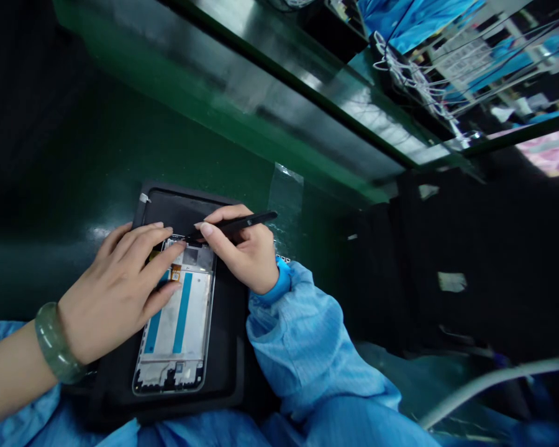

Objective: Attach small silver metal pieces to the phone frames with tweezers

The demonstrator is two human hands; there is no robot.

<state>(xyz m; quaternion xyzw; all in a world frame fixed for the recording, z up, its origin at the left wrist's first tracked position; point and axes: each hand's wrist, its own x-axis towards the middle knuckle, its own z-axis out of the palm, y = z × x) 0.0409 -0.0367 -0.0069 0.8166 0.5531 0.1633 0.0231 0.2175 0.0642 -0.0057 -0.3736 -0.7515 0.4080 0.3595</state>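
An opened phone frame (198, 316) with two blue adhesive strips lies on a black tray (228, 310). My left hand (121, 273) rests over the frame's upper left side, fingers spread out and their tips touching its top part. A small orange flex cable (175, 275) shows between those fingers. In my right hand (246, 254), pinched between thumb and fingers, is a pair of black tweezers (254, 220). Its tip meets the frame's top edge, close to the left fingertips; what lies right at the tip is too small to make out.
The tray sits on a dark green work surface (190, 149). A strip of clear tape (286, 192) is stuck beyond it. Further back runs a metal ledge (270, 68), with bundled white cables (414, 81) at the upper right. Black cloth (494, 248) hangs at the right.
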